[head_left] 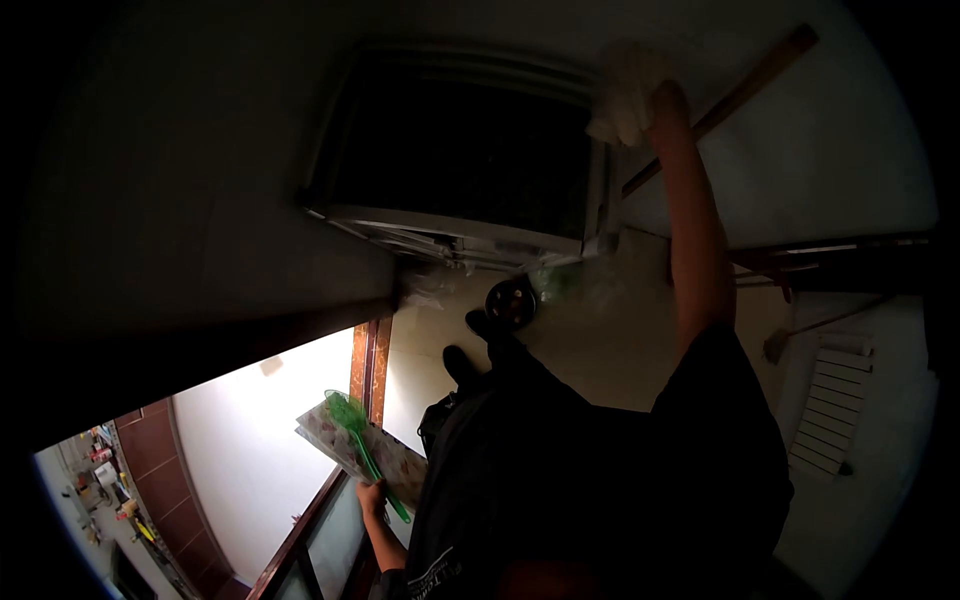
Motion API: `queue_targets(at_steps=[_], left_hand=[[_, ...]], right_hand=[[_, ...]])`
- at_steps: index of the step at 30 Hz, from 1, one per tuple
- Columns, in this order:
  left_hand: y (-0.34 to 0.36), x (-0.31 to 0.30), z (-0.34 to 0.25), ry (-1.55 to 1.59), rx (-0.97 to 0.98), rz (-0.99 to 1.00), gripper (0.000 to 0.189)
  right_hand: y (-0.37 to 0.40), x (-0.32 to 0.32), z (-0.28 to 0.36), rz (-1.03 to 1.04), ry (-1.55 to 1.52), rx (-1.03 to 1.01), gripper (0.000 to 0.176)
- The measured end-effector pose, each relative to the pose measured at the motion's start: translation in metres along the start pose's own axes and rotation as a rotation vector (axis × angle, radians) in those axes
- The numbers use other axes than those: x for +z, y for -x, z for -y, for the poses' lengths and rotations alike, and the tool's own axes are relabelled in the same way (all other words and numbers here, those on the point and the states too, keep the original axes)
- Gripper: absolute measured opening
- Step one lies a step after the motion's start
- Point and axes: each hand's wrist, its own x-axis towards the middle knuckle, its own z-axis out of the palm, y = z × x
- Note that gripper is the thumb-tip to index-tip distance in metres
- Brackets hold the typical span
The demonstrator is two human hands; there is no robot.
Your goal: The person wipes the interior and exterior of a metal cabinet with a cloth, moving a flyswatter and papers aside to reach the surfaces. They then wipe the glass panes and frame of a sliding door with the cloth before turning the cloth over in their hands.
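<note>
My left hand (372,497) is closed around the handle of a green fly swatter (347,415), whose mesh head points up and away from me. Under the swatter, against the same hand, lies a flat patterned sheet or board (400,455). With my arm stretched far forward, my right hand (668,112) grips a pale, crumpled cloth (630,90), blurred in the dim light. The cloth overlaps the right corner of a light-framed dark rectangular panel (460,150) in this view.
A long wooden stick (760,82) leans beyond my right forearm. A dark round bowl-like thing (511,302) is on the floor by my feet. A brush or broom (778,343) lies at the right. On the left, a lit doorway (262,420) opens beside a railing (300,540).
</note>
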Motion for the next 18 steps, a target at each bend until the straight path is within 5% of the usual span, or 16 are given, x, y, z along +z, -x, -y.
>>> queue_targets(at_steps=[2,3,5,9,11,14,18], left_hand=[[-0.002,0.001,0.012,-0.017,-0.006,-0.011,0.01],[-0.011,0.003,0.031,0.011,0.029,-0.018,0.012],[-0.02,0.009,0.057,0.037,0.06,-0.029,0.014],[-0.003,0.008,0.036,-0.056,-0.065,-0.049,0.019],[0.008,0.01,0.022,-0.119,-0.146,-0.025,0.02],[0.012,0.01,0.028,-0.111,-0.119,-0.064,0.02],[0.021,0.013,0.03,-0.069,-0.089,-0.06,0.021]], right_hand=[[-0.028,0.006,-0.003,0.082,0.509,-0.025,0.035],[-0.039,0.012,-0.009,0.086,0.509,-0.025,0.035],[-0.052,0.027,-0.023,0.007,0.853,-0.576,0.027],[-0.027,0.07,-0.002,0.254,1.049,-0.56,0.032],[-0.02,0.089,0.004,0.204,1.486,-0.407,0.032],[-0.04,0.098,-0.041,0.131,1.435,-0.728,0.032],[-0.046,0.111,-0.089,0.019,1.076,-0.747,0.032]])
